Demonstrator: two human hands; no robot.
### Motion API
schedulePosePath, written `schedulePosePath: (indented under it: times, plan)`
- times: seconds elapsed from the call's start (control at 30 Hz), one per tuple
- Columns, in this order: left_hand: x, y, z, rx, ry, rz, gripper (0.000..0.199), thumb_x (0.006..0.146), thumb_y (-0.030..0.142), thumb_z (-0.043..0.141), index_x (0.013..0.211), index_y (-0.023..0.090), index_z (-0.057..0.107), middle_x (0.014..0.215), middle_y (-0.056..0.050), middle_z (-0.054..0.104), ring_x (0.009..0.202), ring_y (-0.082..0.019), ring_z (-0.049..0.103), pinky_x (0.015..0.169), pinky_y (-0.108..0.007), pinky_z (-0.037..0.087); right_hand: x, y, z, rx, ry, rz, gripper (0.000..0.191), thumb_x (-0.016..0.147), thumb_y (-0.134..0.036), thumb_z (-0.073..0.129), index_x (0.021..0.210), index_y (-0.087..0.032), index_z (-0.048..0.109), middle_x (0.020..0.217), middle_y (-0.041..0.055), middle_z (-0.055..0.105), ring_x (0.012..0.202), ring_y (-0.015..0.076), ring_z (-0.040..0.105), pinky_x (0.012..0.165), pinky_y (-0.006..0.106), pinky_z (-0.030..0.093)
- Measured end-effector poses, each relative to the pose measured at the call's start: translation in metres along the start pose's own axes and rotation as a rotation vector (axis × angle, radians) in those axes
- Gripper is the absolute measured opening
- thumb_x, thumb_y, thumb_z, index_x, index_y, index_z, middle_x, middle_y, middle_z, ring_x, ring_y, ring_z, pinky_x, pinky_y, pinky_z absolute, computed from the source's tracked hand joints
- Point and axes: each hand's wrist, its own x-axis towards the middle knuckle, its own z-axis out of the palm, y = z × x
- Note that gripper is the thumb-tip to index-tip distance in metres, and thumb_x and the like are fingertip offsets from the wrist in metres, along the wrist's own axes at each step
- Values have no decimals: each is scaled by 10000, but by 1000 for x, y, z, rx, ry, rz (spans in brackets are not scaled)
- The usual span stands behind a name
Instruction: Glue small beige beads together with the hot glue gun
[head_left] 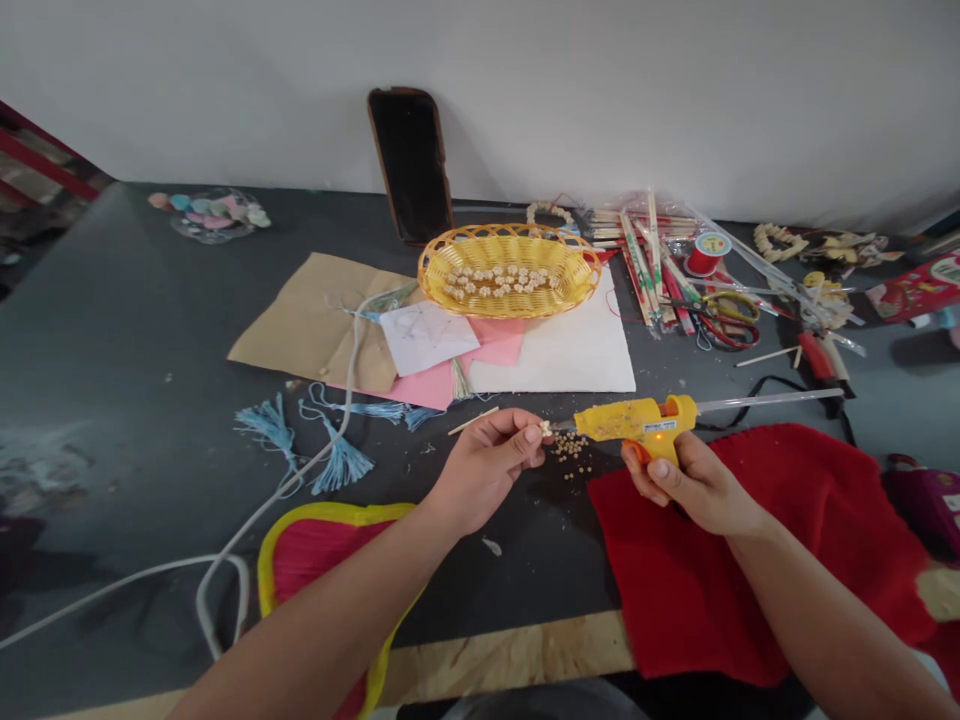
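Observation:
Between thumb and fingers, my left hand (491,462) pinches a small cream bead cluster (545,428). My right hand (694,485) is wrapped round the handle of a yellow glue gun (634,420), with a clear glue stick (765,400) jutting from its back. The gun's nozzle points left and meets or nearly meets the cluster; I cannot tell if they touch. Loose tan beads (571,447) lie on the table just below the nozzle. Behind my hands, a yellow woven basket (510,300) holds rows of similar bead clusters.
Blue tassels (341,460) and a white cable (262,510) lie left. A phone (411,165) leans on the wall. Wrapped chopsticks (637,260), scissors (724,315) and red thread (707,255) are at back right. Red cloth (720,590) lies under my right arm. Paper (322,310) lies near the basket.

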Motion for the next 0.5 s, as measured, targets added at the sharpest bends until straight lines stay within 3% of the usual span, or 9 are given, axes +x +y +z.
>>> schedulePosePath:
  times: [0.5]
  plan:
    - [1, -2, -2, 23, 2, 33, 213, 670, 294, 830, 707, 130, 701, 600, 1, 604, 562, -71, 485, 582, -216, 382, 1, -1, -1, 31, -2, 9, 354, 953, -506, 465, 889, -165, 530, 583, -36, 466, 513, 83, 374, 525, 257, 298]
